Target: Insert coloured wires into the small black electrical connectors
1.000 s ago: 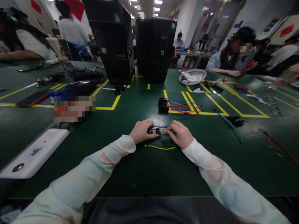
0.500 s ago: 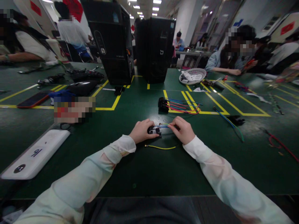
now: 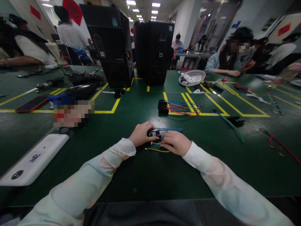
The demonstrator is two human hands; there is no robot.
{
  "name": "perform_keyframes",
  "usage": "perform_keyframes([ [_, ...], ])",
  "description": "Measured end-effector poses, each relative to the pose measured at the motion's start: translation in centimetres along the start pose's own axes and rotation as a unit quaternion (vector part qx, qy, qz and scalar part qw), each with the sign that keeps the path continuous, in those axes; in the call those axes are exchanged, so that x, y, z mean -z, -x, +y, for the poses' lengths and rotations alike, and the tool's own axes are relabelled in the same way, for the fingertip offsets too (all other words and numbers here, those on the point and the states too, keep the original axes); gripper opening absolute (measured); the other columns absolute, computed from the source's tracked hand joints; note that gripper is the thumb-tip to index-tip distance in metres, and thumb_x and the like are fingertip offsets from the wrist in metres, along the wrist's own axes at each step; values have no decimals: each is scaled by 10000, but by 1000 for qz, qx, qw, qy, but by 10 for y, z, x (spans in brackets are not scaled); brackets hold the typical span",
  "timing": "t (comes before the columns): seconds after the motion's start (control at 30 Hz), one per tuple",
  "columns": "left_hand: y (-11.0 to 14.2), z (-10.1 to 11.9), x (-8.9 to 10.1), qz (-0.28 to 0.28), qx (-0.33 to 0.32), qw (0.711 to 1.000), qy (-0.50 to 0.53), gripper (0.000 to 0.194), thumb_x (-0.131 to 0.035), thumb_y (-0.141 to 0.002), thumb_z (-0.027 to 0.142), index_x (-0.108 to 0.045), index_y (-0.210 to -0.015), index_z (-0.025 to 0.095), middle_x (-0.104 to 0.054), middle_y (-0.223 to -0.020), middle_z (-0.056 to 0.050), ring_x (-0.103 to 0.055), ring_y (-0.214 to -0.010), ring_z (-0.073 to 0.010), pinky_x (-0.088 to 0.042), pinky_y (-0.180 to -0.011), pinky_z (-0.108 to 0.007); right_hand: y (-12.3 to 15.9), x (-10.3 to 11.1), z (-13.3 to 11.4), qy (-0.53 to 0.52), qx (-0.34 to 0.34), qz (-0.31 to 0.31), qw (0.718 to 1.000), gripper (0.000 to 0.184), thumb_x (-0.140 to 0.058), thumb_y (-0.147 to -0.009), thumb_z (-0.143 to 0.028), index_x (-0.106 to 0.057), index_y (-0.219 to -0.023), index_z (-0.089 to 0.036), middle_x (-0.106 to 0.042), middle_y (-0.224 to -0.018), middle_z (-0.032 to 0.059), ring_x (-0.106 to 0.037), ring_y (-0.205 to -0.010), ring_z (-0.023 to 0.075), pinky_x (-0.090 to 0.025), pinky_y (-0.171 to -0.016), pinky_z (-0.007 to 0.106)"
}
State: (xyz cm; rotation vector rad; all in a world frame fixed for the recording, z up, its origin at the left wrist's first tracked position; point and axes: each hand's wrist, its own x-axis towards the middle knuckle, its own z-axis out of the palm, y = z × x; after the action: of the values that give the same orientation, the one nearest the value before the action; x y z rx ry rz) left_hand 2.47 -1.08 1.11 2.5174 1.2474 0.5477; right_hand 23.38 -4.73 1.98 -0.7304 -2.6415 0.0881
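Observation:
My left hand is closed around a small black connector block on the green table. A blue wire runs from the block off to the right. My right hand lies just right of the block, fingers curled down over a green wire end. A loose yellow wire rests on the table under both hands. Whether the right fingers pinch the green wire or the yellow one is hard to tell.
A second black block with red and blue wires lies beyond my hands. Two black computer towers stand at the back, a white basket to their right. A white device lies left. Other people sit around the table.
My right hand has let go of the blue wire and dropped back toward me, onto the green and yellow wires. The left hand stayed on the block.

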Motion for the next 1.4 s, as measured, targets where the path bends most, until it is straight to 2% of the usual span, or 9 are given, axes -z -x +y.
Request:
perform_keyframes([
  [0.13, 1, 0, 0, 4, -4, 1000, 4, 389, -584, -722, 542, -559, -921, 208, -528, -902, -11, -514, -863, -184, -356, -730, -295, 0, 3, 1, 21, -18, 15, 1000, 206, -458, -873, -322, -590, -795, -185, -566, -760, 44, -480, -727, 152, -347, -652, 275],
  [0.33, 1, -1, 0, 5, -4, 1000, 16, 407, -593, -705, 556, -563, -911, 206, -531, -894, -12, -514, -852, -184, -368, -713, -291, 4, 18, 15, 29, -136, 135, 981, 152, -424, -879, -239, -547, -815, -178, -563, -792, 59, -473, -778, 174, -370, -715, 308],
  [0.57, 0, 0, 1, 4, 2, 1000, 26, 408, -610, -692, 547, -570, -906, 203, -538, -894, -16, -519, -850, -187, -382, -701, -289, 6, 10, 24, 57, -150, 84, 984, 84, -485, -839, -230, -550, -817, -182, -578, -810, 59, -471, -790, 188, -373, -712, 318],
  [0.93, 0, -2, 1, -4, -10, 999, 32, 457, -619, -669, 579, -577, -940, 213, -560, -916, -15, -524, -881, -193, -378, -749, -306, 6, 9, 18, 57, -163, 61, 983, 122, -464, -862, -253, -566, -876, -188, -600, -849, 50, -466, -825, 184, -352, -732, 312],
  [1.13, 1, -1, 3, -6, 1, 999, 46, 482, -600, -680, 591, -570, -979, 214, -568, -948, -20, -526, -880, -188, -385, -723, -290, 6, 8, 20, 40, -151, 79, 985, 114, -473, -851, -243, -566, -881, -185, -570, -839, 59, -467, -807, 181, -363, -719, 312],
  [1.27, 2, -1, 2, -2, 1, 999, 37, 457, -593, -690, 587, -578, -943, 207, -565, -918, -20, -525, -872, -189, -382, -716, -289, 5, 9, 19, 80, -138, 88, 983, 103, -501, -832, -251, -572, -860, -182, -543, -876, 73, -453, -807, 187, -358, -703, 315],
  [1.4, 2, -2, 1, -1, -4, 999, 35, 448, -592, -696, 580, -577, -938, 204, -562, -915, -22, -523, -867, -187, -382, -716, -288, 5, 11, 16, 124, -132, 69, 981, 107, -502, -838, -255, -581, -833, -183, -561, -826, 63, -438, -779, 183, -335, -674, 305],
])
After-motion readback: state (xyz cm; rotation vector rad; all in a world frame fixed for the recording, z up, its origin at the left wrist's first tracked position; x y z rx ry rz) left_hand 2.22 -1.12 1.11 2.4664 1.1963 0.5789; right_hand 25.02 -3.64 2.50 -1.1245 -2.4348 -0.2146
